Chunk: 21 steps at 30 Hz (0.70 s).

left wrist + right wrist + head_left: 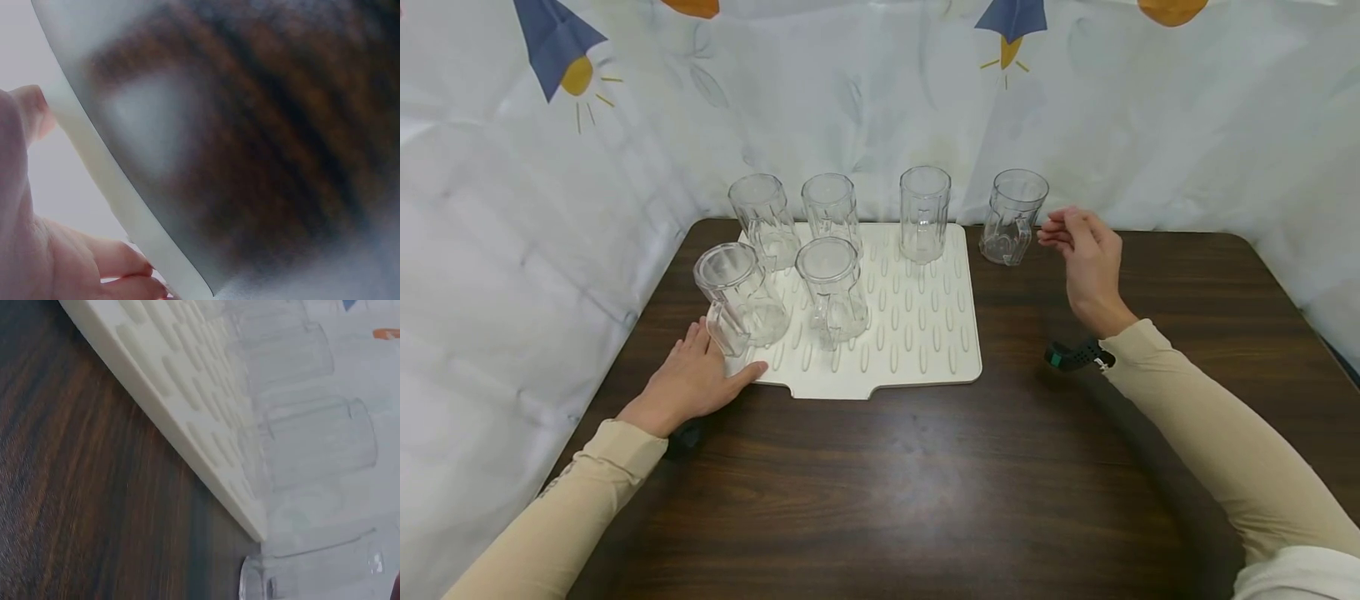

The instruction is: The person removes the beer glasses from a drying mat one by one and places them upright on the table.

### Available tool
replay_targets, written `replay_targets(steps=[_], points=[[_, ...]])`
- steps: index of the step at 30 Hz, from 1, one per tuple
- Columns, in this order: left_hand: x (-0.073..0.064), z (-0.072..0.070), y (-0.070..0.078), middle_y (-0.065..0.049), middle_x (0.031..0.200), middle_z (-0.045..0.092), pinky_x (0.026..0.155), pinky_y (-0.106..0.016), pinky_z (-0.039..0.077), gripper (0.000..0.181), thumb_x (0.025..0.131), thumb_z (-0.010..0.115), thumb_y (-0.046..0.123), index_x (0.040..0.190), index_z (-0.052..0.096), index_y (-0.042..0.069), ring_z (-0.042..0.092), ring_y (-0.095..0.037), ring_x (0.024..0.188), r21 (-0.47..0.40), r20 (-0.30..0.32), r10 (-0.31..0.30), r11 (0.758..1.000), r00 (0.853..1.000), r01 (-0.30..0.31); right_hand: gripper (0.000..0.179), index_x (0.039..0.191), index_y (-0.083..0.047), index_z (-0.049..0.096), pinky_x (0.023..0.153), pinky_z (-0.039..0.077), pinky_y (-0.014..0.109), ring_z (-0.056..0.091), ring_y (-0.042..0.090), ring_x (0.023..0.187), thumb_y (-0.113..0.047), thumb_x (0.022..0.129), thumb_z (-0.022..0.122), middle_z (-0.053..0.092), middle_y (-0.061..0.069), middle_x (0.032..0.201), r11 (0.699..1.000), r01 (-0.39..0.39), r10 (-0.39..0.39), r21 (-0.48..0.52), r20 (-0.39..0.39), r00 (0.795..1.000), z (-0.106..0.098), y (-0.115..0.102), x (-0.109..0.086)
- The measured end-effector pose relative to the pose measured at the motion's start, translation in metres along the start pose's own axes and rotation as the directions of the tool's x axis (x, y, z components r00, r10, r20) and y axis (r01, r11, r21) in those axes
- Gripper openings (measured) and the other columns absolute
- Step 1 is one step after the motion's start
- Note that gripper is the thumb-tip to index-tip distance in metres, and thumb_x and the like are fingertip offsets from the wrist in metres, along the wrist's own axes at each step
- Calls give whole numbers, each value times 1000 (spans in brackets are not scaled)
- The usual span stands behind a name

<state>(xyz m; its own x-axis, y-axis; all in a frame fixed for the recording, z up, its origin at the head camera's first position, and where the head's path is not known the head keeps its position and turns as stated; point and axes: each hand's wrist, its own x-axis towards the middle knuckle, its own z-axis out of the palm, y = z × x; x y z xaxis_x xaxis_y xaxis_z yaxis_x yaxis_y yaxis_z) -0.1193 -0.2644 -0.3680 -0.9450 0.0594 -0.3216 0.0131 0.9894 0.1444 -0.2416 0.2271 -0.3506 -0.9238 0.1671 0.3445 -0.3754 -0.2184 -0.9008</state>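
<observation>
A white ribbed drainer board (925, 350) lies on the table with several clear glass mugs on it. My left hand (688, 379) rests at its front left corner, thumb along the front edge and fingers by the left side, close to the front left mug (748, 296). Another mug (835, 292) stands beside that one. Farther back on the board are more mugs, one of them toward the right (925, 217). Off the board's right side, a single mug (1009, 225) stands on the table. Just right of it, my right hand (1093, 267) hovers with loosely bent fingers, holding nothing.
The dark wooden table (910, 500) extends in front of the board and to the right. A white patterned sheet (865, 100) hangs close behind the mugs and along the left side. A dark band (1075, 356) hangs at my right wrist.
</observation>
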Motion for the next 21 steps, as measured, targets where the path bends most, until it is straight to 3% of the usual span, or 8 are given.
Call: replay_targets(steps=[21], points=[[2, 0, 0, -48, 162, 0, 127, -71, 10, 118, 100, 44, 71, 151, 6, -28, 3, -62, 154, 8, 16, -8, 1000, 1000, 8, 25, 110, 1, 72, 91, 62, 26, 74, 16, 93, -19, 107, 57, 75, 7, 101, 998, -16, 4, 64, 179, 984, 27, 5, -36]])
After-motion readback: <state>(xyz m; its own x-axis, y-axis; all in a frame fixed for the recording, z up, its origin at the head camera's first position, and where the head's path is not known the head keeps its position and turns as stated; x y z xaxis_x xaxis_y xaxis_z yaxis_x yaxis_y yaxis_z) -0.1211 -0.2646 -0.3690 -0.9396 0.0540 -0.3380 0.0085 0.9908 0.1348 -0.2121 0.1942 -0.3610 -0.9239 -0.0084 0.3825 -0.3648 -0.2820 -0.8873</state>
